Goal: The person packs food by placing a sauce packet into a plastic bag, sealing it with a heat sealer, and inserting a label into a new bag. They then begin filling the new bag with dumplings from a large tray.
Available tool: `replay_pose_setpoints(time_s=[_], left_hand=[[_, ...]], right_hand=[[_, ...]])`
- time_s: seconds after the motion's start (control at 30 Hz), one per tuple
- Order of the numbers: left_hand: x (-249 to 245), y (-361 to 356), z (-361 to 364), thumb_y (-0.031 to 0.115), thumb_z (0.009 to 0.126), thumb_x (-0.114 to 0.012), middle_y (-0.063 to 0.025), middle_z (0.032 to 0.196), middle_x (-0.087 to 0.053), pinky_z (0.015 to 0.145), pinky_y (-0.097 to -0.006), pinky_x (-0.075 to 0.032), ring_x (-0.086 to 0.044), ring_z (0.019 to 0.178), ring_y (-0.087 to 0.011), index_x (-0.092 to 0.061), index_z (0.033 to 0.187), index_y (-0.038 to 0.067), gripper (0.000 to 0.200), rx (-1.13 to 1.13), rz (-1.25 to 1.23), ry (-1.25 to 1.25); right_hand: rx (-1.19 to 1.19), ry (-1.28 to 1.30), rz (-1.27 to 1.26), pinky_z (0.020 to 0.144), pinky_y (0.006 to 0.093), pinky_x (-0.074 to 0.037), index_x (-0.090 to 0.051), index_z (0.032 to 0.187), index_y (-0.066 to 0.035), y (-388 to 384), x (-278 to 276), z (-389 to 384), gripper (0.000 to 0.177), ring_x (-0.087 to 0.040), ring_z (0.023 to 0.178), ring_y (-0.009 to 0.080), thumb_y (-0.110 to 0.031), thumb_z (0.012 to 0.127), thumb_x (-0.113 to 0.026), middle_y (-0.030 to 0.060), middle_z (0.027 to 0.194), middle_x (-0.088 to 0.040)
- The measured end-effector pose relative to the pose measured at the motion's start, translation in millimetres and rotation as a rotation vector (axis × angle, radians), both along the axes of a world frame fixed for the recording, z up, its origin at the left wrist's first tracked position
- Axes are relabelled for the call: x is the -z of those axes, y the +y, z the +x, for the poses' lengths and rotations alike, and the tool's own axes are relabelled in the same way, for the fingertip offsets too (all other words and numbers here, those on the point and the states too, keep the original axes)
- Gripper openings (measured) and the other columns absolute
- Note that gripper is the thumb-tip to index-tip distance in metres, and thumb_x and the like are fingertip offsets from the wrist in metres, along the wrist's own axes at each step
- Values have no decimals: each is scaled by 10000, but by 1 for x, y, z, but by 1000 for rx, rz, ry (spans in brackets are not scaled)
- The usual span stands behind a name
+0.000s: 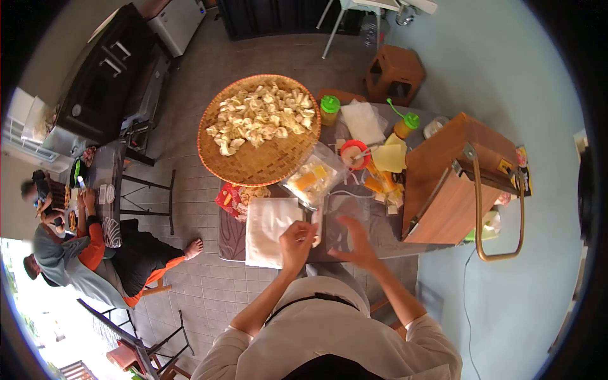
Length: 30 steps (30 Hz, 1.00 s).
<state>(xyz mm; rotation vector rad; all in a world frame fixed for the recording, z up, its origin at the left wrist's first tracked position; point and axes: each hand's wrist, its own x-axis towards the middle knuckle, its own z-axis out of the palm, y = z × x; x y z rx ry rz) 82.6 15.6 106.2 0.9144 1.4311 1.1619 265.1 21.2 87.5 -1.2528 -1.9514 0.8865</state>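
The white pouch [267, 231] points lengthwise forward (left fingers [297, 232] curled, hold unclear; right fingers [354, 230] spread).

Left grip [296, 246] curled, right grip [359, 248] spread.

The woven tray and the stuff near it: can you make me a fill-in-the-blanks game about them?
The woven tray is ____ in shape.
Both yellow bottles have ____ lids.
The white plastic lies nearer the ____ hand.
The ____ hand has its fingers spread wider.

Words: round; green; left; right.
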Motion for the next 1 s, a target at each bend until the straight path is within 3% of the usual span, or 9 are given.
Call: replay_pose_setpoints(time_s=[0.17, 0.23, 0.3, 0.37, 0.43, 0.5, 0.57, 0.63, 1.0], left_hand=[[34, -3, 59, 140, 794, -630, -46, 702, -583, 557, -219, -476, -561, 639, -74, -564, 794, -11, 165, 156, -26, -168], [40, 1, 69, 131, 789, -631, -58, 727, -588, 582, -225, -475, -564, 665, -83, -563, 808, -13, 160, 222, -10, -144], [45, 6, 71, 105, 767, -639, -82, 813, -587, 610, -239, -465, -564, 756, -106, -568, 856, -5, 158, 313, 278, 72], [59, 13, 69, 127, 749, -648, -91, 884, -577, 632, -270, -472, -556, 824, -138, -574, 904, 6, 210, 290, 188, 83], [83, 22, 65, 181, 746, -656, -88, 886, -571, 639, -277, -475, -558, 818, -150, -581, 931, 12, 261, 201, 331, 470], [108, 20, 58, 228, 749, -657, -92, 885, -593, 612, -280, -503, -571, 794, -143, -583, 965, 7, 317, 299, 253, 471], [115, 20, 55, 186, 755, -653, -98, 837, -619, 541, -254, -518, -589, 718, -116, -595, 963, -13, 294, 509, -297, 112], [135, 17, 55, 159, 755, -650, -95, 801, -626, 517, -246, -521, -595, 678, -110, -600, 952, -23, 273, 472, -279, 69], [170, 9, 53, 80, 725, -657, -94, 697, -637, 502, -237, -520, -606, 578, -111, -627, 910, -36, 221, 287, -171, 182]], right_hand=[[277, 195, -68, 771, 337, -426, -467, 1132, -27, -42, 35, -7, 414, -522, 979, 267, -217, 790, -604, 162, 1033, -531], [534, 293, -169, 707, 248, -412, -500, 1076, -10, -44, 46, 4, 249, -531, 828, 131, -102, 845, -517, 84, 899, -568], [614, 287, -242, 684, 224, -404, -512, 1055, -13, -42, 57, 22, 215, -519, 804, 107, -110, 865, -485, 66, 881, -567], [691, 285, -313, 662, 201, -395, -525, 1035, -17, -36, 72, 38, 194, -508, 780, 82, -118, 885, -454, 48, 862, -565], [695, 590, -340, 684, 205, -401, -522, 1039, -24, -25, 89, 49, 207, -511, 774, 84, -145, 884, -456, 17, 869, -554], [702, 654, -423, 704, 207, -403, -520, 1053, -27, -20, 100, 54, 227, -512, 789, 80, -162, 877, -473, 10, 884, -554], [697, 718, -510, 724, 210, -404, -518, 1068, -30, -15, 112, 54, 250, -513, 805, 76, -179, 869, -490, 2, 899, -553], [622, 768, -546, 736, 258, -427, -508, 1106, -2, -12, 133, 54, 295, -534, 839, 129, -142, 849, -474, 71, 954, -566], [560, 301, -530, 699, 249, -448, -540, 1089, 7, -17, 158, 63, 324, -575, 784, 130, -139, 800, -559, 70, 857, -611]])
